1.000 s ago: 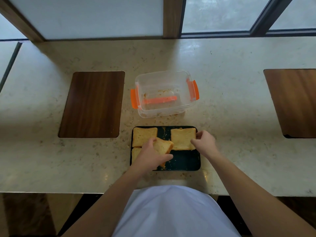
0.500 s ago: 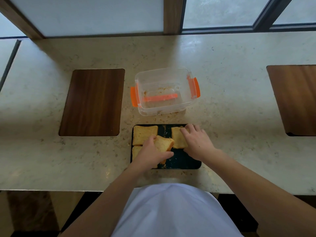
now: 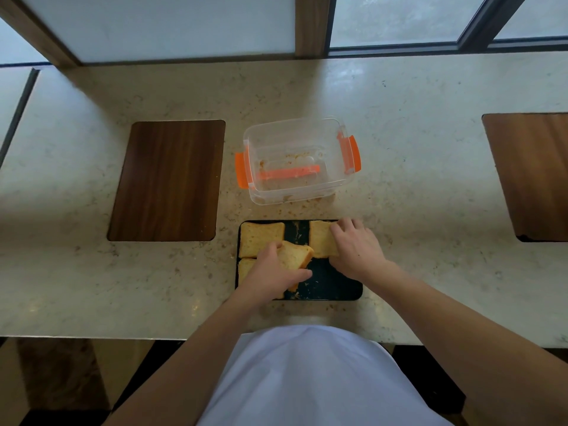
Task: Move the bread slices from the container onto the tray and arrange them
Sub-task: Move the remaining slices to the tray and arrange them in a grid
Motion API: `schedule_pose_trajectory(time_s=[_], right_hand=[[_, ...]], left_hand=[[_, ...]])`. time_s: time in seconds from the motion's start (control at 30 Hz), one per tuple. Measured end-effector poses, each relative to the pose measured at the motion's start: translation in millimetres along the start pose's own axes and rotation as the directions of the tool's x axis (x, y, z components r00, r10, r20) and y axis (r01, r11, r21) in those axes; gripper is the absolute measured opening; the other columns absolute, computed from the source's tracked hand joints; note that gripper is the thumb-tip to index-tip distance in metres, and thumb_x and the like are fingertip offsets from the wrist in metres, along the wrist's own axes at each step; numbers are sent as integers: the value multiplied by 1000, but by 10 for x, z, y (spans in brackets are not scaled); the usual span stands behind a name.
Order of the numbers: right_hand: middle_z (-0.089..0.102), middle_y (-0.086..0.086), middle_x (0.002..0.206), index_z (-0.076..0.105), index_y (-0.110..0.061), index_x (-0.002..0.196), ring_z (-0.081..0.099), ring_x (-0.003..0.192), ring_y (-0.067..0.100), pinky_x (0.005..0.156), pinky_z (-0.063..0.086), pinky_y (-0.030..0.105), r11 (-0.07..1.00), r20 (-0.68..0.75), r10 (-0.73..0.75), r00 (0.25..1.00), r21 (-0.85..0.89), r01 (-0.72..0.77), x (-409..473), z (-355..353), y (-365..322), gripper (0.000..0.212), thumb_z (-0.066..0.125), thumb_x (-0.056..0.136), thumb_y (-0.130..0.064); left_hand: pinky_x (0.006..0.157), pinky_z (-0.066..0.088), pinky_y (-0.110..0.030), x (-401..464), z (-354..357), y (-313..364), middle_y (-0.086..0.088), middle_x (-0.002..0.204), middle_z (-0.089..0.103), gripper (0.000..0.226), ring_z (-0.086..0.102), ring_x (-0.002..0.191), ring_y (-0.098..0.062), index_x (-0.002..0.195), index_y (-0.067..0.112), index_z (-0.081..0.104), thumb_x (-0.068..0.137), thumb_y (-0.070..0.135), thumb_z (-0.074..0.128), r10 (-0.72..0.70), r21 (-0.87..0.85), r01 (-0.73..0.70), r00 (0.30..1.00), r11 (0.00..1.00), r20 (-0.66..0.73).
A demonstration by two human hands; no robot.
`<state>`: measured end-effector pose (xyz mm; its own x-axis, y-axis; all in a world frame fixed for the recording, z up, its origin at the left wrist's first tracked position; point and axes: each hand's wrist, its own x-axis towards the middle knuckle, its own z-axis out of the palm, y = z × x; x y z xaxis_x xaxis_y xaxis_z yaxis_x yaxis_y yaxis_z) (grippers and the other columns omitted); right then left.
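Bread slices: golden-yellow. Tray: black. Container: clear, orange clips. Worktop: cream, speckled. Inset panels: dark wood grain.

You face a pale speckled stone counter with two dark wood inset panels, one left, one right. Behind it, frosted windows in wood frames; daylight glares off the stone.

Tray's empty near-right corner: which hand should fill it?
Left. The left hand already holds a tilted bread slice beside that bare part of the tray; the right hand rests on the far-right slice.
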<state>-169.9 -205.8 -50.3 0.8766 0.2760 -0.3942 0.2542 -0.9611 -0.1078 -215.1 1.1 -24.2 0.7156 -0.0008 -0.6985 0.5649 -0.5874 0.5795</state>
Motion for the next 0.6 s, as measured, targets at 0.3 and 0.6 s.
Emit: schedule_pose_trajectory(time_s=[0.3,0.6], right_hand=[[54,0,136,53,-22,137,56,112,15,86,50,30,764,7,163,987,632,-131,-200,-175,-153,52,67,87,-28],[69,-6,121,61,-26,129,68,108,9,89,58,32,71,404,12,915,912,-404,-445,-65,-79,46,74,88,-40]], left_hand=[[70,49,-27,-82,10,-21,4,145,42,103,57,106,-13,147,34,29,62,60,80,-26,-41,27,999,999,41],[93,57,-54,-169,-34,73,-20,130,61,47,68,113,-35,128,17,50,88,38,63,33,-675,342,878,654,477]])
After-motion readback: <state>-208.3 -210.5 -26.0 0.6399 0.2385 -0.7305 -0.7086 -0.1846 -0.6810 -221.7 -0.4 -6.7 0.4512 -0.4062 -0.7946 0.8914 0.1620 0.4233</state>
